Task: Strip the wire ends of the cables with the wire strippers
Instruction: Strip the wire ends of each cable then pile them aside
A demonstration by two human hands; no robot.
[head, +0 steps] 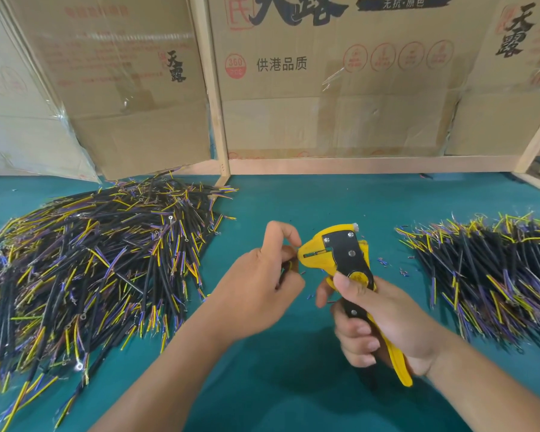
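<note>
While the right hand (384, 322) wraps its fingers around the handles of the yellow and black wire strippers (349, 269) at lower centre-right of the frame, the thumb lies along the black plate and the tool's head points left. Just left of that head, the left hand (262, 282) has its fingers curled, pinching a short cable (289, 265) whose end sits at the tool's mouth; most of that cable is hidden behind the fingers. Both hands hover over the green table (293, 201), in an open strip between two heaps. A large pile of cables (91, 260), black with yellow and purple wire ends, fills the left side and runs off the left edge. A second pile (493, 275) spreads along the right side and runs off the right edge. Small bits of stripped insulation (387, 265) lie on the green surface just right of the tool. Cardboard boxes (340, 73) set in a wooden frame (214, 104) close off the far edge of the table across the upper half of the frame.
</note>
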